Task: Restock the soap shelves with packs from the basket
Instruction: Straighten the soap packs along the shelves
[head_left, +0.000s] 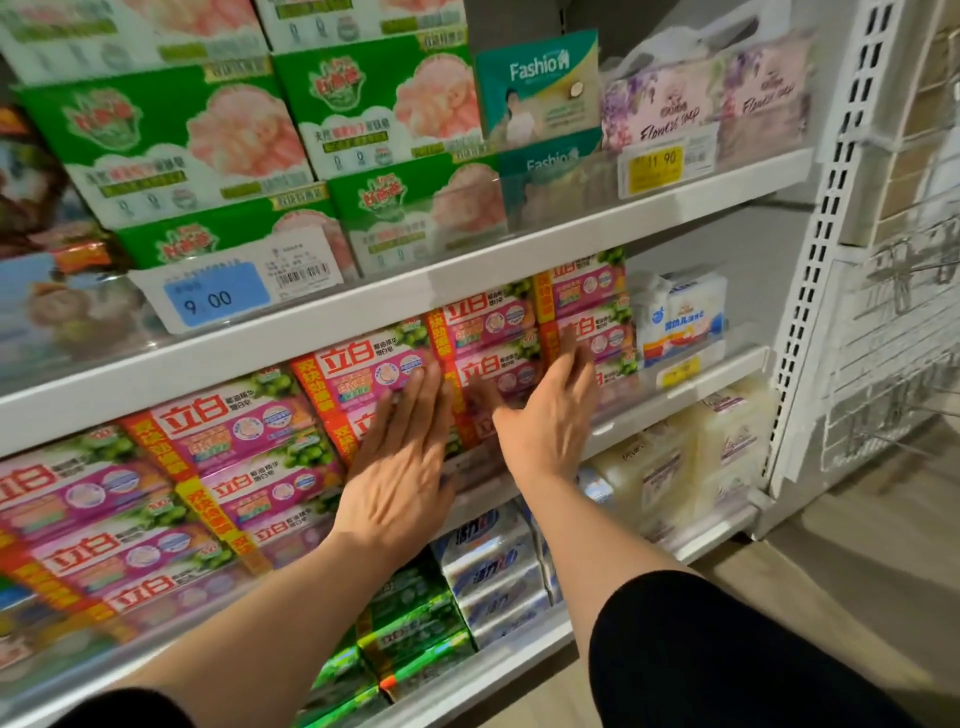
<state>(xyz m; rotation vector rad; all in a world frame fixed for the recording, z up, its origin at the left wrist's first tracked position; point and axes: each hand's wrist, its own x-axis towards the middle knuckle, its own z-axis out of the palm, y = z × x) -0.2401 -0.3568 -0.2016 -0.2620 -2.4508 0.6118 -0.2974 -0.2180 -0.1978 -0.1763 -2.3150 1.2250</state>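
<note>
On the far left of the middle shelf, well left of the fingers, pink soap packs (228, 431) stand stacked in rows behind a clear front lip. Above them sit green soap boxes (171, 140) with a blue price tag (218, 299) reading 9.00 on the white shelf edge (467, 270).

The left hand (400, 467) lies flat against the front of a stack of pink packs, palm forward, its fingers (421, 395) straight and close together with the tips resting on the face of the pink pack (363, 369) at the top of that stack. Nothing is pinched or gripped.

Just right of it, the right hand (545, 415) also presses flat on the neighbouring pink stack (493, 364), its fingers (571, 353) straight and slightly spread, thumb held out to the left toward the other hand. The two hands are near each other but apart.

Right of the right fingers stands a white and blue pack (680, 317) beside the last pink stack. Above it are teal packets (537, 83) and flower soap boxes (670, 109) with a yellow price tag (654, 166). Below the hands, a lower shelf holds green packs (410, 629), silver-blue packs (493, 566) and pale yellowish packs (691, 457). At the far right runs a white perforated upright (826, 218).
</note>
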